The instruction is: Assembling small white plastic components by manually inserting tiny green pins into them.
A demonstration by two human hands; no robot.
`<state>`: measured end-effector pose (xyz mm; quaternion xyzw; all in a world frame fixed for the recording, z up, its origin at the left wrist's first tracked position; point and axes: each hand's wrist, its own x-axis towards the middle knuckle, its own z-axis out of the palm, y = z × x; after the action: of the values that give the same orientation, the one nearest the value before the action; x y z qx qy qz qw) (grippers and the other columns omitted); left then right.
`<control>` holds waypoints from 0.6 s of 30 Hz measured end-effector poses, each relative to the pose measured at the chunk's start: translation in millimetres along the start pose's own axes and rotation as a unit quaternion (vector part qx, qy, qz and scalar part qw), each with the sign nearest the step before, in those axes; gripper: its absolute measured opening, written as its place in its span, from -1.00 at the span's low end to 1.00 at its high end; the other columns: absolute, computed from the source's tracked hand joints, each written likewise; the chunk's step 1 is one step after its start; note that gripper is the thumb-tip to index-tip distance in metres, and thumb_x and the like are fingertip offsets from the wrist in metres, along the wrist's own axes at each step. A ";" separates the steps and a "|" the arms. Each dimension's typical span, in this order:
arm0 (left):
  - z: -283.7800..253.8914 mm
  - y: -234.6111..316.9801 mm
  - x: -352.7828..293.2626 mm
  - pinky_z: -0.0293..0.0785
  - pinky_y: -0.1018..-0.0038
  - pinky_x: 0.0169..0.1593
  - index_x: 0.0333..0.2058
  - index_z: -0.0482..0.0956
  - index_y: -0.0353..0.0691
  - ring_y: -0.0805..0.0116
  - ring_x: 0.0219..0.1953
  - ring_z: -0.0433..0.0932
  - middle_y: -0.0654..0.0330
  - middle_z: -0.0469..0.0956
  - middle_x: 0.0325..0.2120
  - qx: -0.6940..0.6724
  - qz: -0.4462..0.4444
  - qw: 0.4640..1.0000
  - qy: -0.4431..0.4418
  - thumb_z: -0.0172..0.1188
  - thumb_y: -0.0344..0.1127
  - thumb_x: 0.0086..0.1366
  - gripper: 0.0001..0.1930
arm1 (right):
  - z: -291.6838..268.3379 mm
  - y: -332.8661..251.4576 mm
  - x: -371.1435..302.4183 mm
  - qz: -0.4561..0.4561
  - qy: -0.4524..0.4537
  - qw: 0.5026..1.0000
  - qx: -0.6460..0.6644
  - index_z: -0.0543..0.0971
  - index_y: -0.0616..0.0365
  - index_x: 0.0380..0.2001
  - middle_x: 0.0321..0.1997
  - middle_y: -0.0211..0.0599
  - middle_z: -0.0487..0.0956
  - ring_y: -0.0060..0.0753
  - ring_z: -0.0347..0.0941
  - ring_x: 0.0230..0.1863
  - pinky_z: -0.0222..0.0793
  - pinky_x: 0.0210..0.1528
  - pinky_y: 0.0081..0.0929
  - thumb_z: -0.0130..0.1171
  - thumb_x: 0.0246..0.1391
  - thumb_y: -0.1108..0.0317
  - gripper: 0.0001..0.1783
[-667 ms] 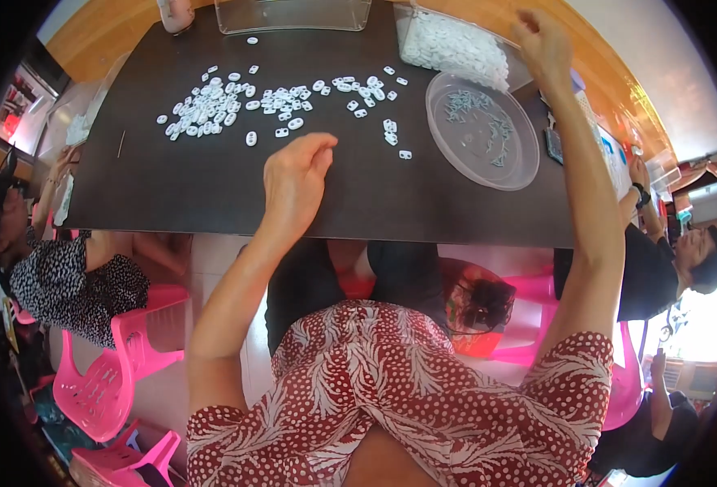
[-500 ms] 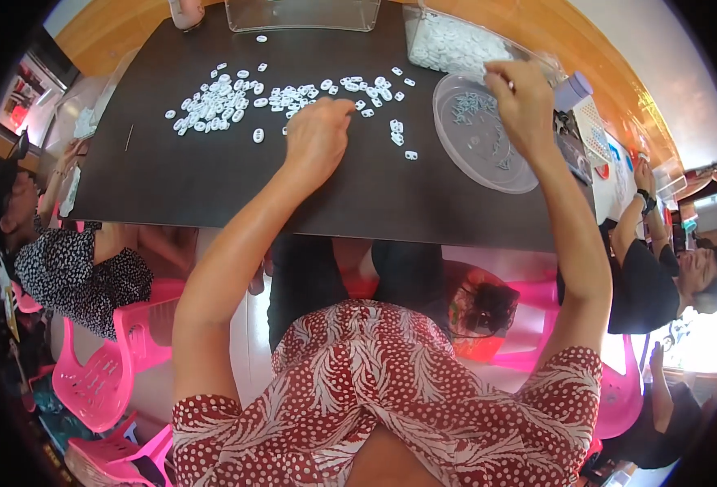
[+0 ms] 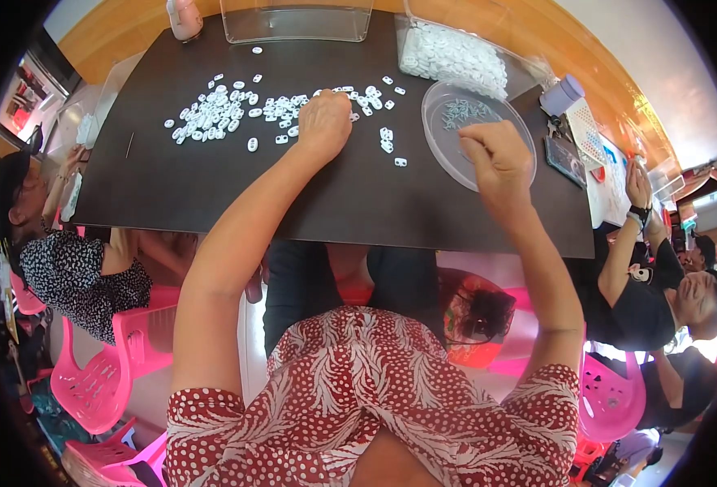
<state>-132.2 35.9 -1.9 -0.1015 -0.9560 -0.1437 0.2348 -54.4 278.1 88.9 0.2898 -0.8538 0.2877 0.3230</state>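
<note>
The small white oval pieces [image 3: 212, 112] lie loose on the dark table [image 3: 358, 203], some beside your left hand [image 3: 326, 126]. Its fingers curl downward; you can't see whether they grip one. Your right hand [image 3: 498, 158] is bent inward over the clear round dish [image 3: 446, 154], which holds greyish screws [image 3: 464, 112]; its grip can't be told. Behind, a clear box [image 3: 529, 83] holds many white pieces; another clear box [image 3: 297, 31] stands left of it.

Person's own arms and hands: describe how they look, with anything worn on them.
The left hand and right hand are ungloved, with no watch or bracelet visible at either wrist. The left sleeve and right sleeve are short, dark red, patterned with whitish dots and leafy sprays.
</note>
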 end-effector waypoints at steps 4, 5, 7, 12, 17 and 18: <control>-37.4 11.9 -23.0 0.39 0.37 -0.42 -0.53 0.54 -0.30 0.21 -0.51 0.54 0.08 0.56 -0.61 -0.297 -0.116 0.948 -0.018 0.10 -0.34 0.09 -0.85 | 29.3 -18.1 -19.1 0.099 -0.021 0.990 0.099 0.58 0.20 -0.42 -0.46 -0.24 0.53 -0.31 0.44 -0.42 0.34 -0.36 -0.47 0.20 -0.14 0.54 -0.88; -49.5 23.4 -30.5 0.38 0.40 -0.45 -0.52 0.54 -0.30 0.30 -0.56 0.51 0.12 0.55 -0.63 -0.379 -0.167 0.909 -0.049 0.10 -0.34 0.10 -0.85 | 38.0 -22.8 -23.8 0.175 -0.022 0.971 0.162 0.59 0.20 -0.40 -0.45 -0.23 0.52 -0.36 0.44 -0.43 0.34 -0.36 -0.51 0.21 -0.12 0.52 -0.87; -63.0 39.3 -47.1 0.31 0.51 -0.55 -0.51 0.53 -0.32 0.53 -0.65 0.41 0.26 0.48 -0.67 -0.512 -0.234 0.821 -0.090 0.11 -0.34 0.11 -0.85 | 58.2 -28.6 -31.6 0.214 -0.001 0.954 0.212 0.59 0.21 -0.38 -0.45 -0.24 0.51 -0.42 0.44 -0.44 0.34 -0.36 -0.56 0.21 -0.09 0.49 -0.87; -75.2 55.8 -82.4 0.25 0.68 -0.57 -0.43 0.51 -0.32 0.59 -0.61 0.37 0.30 0.44 -0.60 -0.632 -0.258 0.723 -0.108 0.13 -0.40 0.19 -0.89 | 79.5 -55.6 -28.0 0.181 -0.002 0.957 0.225 0.58 0.20 -0.47 -0.52 -0.25 0.53 -0.28 0.42 -0.44 0.34 -0.37 -0.42 0.18 -0.14 0.50 -0.92; -74.5 53.3 -95.3 0.30 0.67 -0.59 -0.40 0.54 -0.36 0.58 -0.61 0.41 0.24 0.50 -0.55 -0.687 -0.273 0.667 -0.091 0.13 -0.47 0.19 -0.93 | 82.1 -59.5 -33.7 0.110 0.007 0.974 0.197 0.55 0.16 -0.57 -0.55 -0.31 0.53 -0.25 0.39 -0.47 0.29 -0.36 -0.39 0.16 -0.16 0.52 -0.98; -71.1 54.7 -95.6 0.32 0.67 -0.59 -0.40 0.53 -0.37 0.57 -0.61 0.42 0.23 0.50 -0.56 -0.698 -0.272 0.655 -0.099 0.15 -0.46 0.19 -0.92 | 78.9 -58.4 -36.3 0.117 -0.005 0.974 0.194 0.55 0.16 -0.57 -0.55 -0.31 0.53 -0.25 0.38 -0.46 0.29 -0.36 -0.39 0.15 -0.16 0.52 -0.98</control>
<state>-4.9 52.2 25.1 0.0154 -0.5769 -0.8151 -0.0511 -22.4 196.9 31.2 0.2470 -0.8113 0.4821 0.2202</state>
